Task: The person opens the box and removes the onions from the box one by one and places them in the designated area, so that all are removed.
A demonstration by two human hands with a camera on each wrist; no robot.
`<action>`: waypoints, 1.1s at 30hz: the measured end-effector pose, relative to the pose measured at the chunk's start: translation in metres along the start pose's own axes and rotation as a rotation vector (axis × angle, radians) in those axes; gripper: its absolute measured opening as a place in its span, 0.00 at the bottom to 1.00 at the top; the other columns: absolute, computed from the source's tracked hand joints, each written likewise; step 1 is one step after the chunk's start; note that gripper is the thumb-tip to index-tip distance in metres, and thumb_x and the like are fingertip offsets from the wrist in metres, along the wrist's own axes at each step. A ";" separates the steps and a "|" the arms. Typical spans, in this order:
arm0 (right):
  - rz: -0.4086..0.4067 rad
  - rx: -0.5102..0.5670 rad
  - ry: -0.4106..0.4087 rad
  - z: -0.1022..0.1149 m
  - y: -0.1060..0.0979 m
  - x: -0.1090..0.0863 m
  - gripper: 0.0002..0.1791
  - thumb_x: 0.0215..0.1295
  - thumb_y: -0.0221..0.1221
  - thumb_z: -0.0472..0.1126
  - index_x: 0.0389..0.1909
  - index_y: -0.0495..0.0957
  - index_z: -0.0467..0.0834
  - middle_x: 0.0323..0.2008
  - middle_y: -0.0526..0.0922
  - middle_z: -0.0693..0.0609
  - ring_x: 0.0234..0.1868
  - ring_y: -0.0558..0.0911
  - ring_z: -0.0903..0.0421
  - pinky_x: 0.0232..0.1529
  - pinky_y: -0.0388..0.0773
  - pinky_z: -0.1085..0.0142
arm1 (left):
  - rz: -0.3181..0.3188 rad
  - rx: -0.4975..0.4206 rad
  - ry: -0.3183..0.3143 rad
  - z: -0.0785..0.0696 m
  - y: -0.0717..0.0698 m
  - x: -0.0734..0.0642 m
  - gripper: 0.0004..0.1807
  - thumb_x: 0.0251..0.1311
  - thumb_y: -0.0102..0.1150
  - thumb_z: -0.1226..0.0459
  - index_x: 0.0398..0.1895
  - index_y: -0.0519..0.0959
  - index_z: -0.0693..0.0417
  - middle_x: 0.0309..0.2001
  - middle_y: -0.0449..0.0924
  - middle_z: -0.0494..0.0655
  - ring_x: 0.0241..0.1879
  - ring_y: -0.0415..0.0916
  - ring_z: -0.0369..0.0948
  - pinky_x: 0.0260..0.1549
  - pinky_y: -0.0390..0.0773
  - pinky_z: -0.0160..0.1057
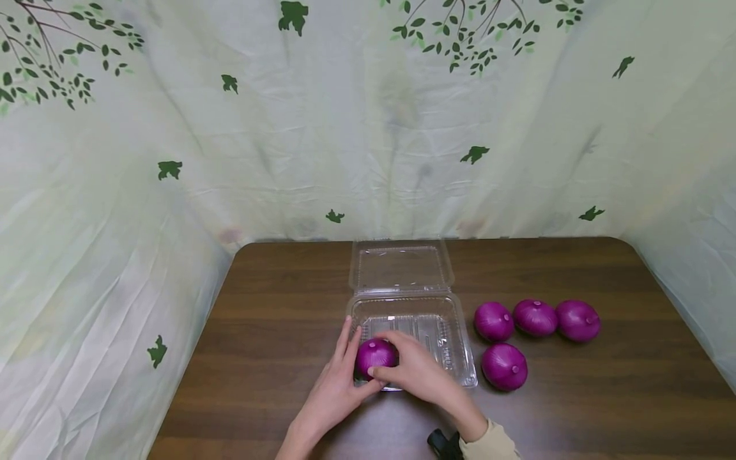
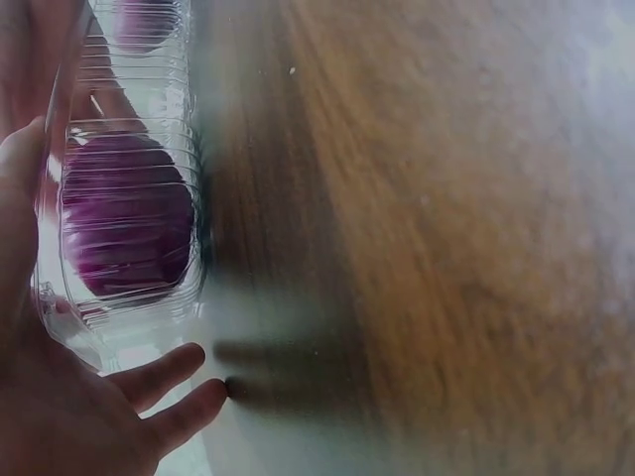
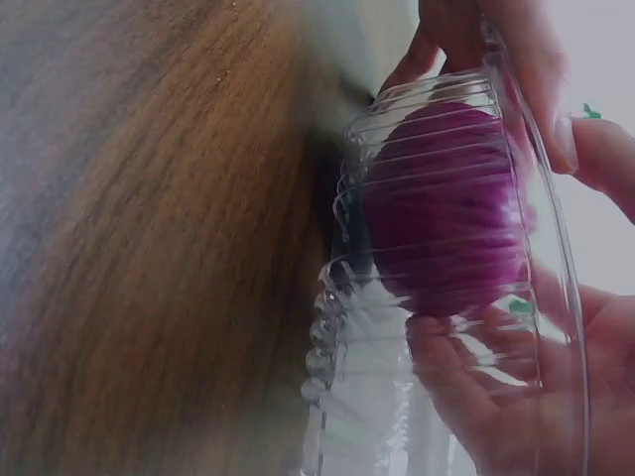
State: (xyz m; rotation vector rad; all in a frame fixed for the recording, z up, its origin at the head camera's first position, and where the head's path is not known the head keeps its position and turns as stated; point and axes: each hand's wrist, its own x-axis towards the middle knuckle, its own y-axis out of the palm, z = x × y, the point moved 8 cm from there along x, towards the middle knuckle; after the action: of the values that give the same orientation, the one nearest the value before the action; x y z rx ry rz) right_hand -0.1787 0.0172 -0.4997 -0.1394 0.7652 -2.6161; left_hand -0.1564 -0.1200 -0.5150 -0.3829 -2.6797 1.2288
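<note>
A purple onion sits in the front left corner of a clear plastic clamshell box, seen through the ribbed wall in both wrist views. My right hand reaches over the box's front and grips this onion, fingers at its far right side and thumb at its near side. At the box's front left corner is my left hand, its fingers extended along the left side and its thumb by the front rim. In the left wrist view two straight fingers reach past the box's corner.
Several more purple onions lie on the brown wooden table to the right of the box. The box's lid is folded back towards the table's far edge. A pale curtain with leaf prints hangs behind.
</note>
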 end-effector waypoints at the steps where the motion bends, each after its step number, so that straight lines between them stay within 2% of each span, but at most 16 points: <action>1: 0.002 -0.005 0.004 0.000 0.001 0.001 0.33 0.57 0.69 0.53 0.61 0.74 0.43 0.55 0.78 0.50 0.48 0.78 0.54 0.44 0.79 0.61 | 0.000 -0.001 0.001 0.000 0.000 0.000 0.53 0.55 0.69 0.46 0.78 0.52 0.55 0.79 0.29 0.40 0.64 0.67 0.53 0.53 0.70 0.65; 7: -0.019 -0.024 0.044 -0.001 0.004 0.004 0.35 0.53 0.70 0.54 0.61 0.75 0.43 0.55 0.78 0.48 0.48 0.78 0.53 0.43 0.79 0.59 | 0.015 -0.013 -0.013 0.000 -0.001 -0.001 0.54 0.54 0.69 0.45 0.78 0.52 0.54 0.79 0.28 0.38 0.66 0.65 0.53 0.54 0.69 0.64; 11: -0.020 -0.051 0.041 0.001 0.004 0.007 0.35 0.53 0.70 0.54 0.60 0.76 0.42 0.54 0.78 0.48 0.48 0.78 0.52 0.42 0.79 0.58 | 0.023 -0.017 -0.025 0.000 -0.001 0.000 0.54 0.54 0.69 0.43 0.78 0.52 0.53 0.79 0.27 0.37 0.65 0.66 0.53 0.54 0.68 0.65; 18: 0.021 -0.062 0.007 0.004 0.007 0.010 0.34 0.55 0.70 0.53 0.59 0.75 0.39 0.54 0.78 0.46 0.48 0.77 0.51 0.40 0.79 0.62 | 0.034 -0.021 -0.031 0.001 0.000 0.000 0.55 0.54 0.67 0.41 0.78 0.51 0.53 0.79 0.26 0.36 0.65 0.67 0.52 0.55 0.68 0.66; 22: 0.058 -0.057 -0.002 0.005 0.008 0.013 0.35 0.54 0.70 0.53 0.59 0.75 0.38 0.50 0.80 0.47 0.45 0.78 0.53 0.39 0.78 0.65 | 0.032 -0.022 -0.024 0.001 0.000 0.000 0.56 0.54 0.66 0.40 0.78 0.51 0.52 0.79 0.26 0.37 0.65 0.66 0.53 0.55 0.68 0.66; 26: 0.104 -0.056 -0.013 0.008 0.007 0.017 0.35 0.52 0.72 0.52 0.58 0.76 0.38 0.46 0.81 0.49 0.41 0.78 0.56 0.38 0.78 0.65 | 0.034 -0.023 -0.027 0.001 0.000 0.000 0.57 0.53 0.62 0.34 0.78 0.51 0.51 0.79 0.26 0.37 0.65 0.65 0.55 0.54 0.67 0.66; 33: 0.121 -0.048 0.037 0.003 0.007 0.020 0.35 0.50 0.73 0.53 0.57 0.77 0.40 0.43 0.82 0.52 0.38 0.79 0.60 0.38 0.78 0.65 | 0.034 -0.034 -0.048 0.001 0.000 -0.001 0.58 0.52 0.59 0.30 0.78 0.52 0.51 0.79 0.26 0.34 0.64 0.66 0.58 0.54 0.67 0.68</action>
State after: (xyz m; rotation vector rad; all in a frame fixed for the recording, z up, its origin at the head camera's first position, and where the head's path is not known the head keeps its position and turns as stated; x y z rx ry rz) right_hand -0.1937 0.0024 -0.5012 -0.0561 0.8239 -2.4931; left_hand -0.1555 -0.1209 -0.5158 -0.4100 -2.7485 1.2182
